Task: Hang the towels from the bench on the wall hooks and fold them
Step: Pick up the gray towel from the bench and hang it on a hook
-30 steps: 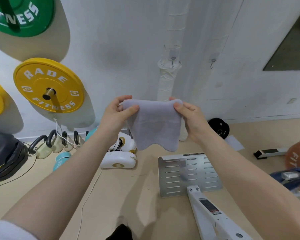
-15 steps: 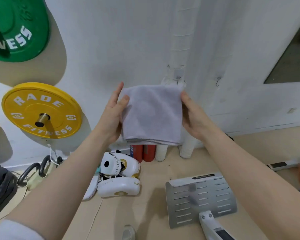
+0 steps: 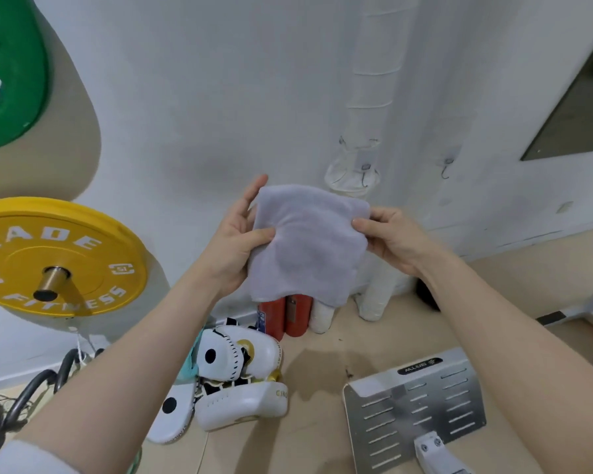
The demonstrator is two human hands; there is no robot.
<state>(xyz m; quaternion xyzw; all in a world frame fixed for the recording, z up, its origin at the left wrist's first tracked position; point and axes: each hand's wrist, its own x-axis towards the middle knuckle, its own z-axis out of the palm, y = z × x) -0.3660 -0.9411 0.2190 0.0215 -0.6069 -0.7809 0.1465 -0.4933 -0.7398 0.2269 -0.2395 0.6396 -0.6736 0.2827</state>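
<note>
A folded pale lilac towel (image 3: 310, 244) hangs in front of the white wall, held up between both hands. My left hand (image 3: 237, 241) grips its left edge, thumb across the front and fingers behind. My right hand (image 3: 391, 239) pinches the right edge near the top corner. Just above and right of the towel, a small metal wall hook (image 3: 365, 174) sits on the wrapped white pipe, and a second wall hook (image 3: 446, 168) is fixed further right. Both hooks are bare. The bench is out of view.
A yellow weight plate (image 3: 59, 258) and a green weight plate (image 3: 7, 73) hang on the wall at left. White boxing pads (image 3: 240, 378) and red canisters (image 3: 288, 313) lie on the floor below. A perforated metal footplate (image 3: 415, 405) stands at lower right.
The view has tilted up and closer to the wall. The towel went from hanging by its top corners to a squarer fold, and my left thumb now presses across its front.
</note>
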